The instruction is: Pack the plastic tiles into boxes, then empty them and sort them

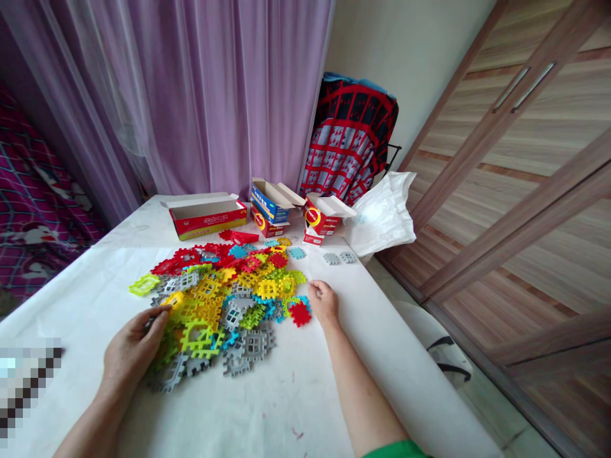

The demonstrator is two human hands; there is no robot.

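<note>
A heap of plastic interlocking building tiles [207, 312] in yellow, red, green, grey and blue covers the middle of the table. At its left edge is my left hand [136, 343], with thumb and forefinger closed at a yellow tile [172, 300] that they appear to pinch. My right hand [324, 302] rests just right of the heap, fingers curled in, with nothing visible in them. Closest to it lies a red tile [300, 313], apart from the fingers. Two grey tiles [331, 258] lie by themselves farther back on the right.
Along the table's [286, 407] back stand an open long red box [207, 219], a blue box [270, 202] stacked on a red one, and more red boxes [321, 219]. A white plastic bag [384, 213] hangs at the right edge. Beyond are a stool [429, 337] and wooden wardrobe [525, 191].
</note>
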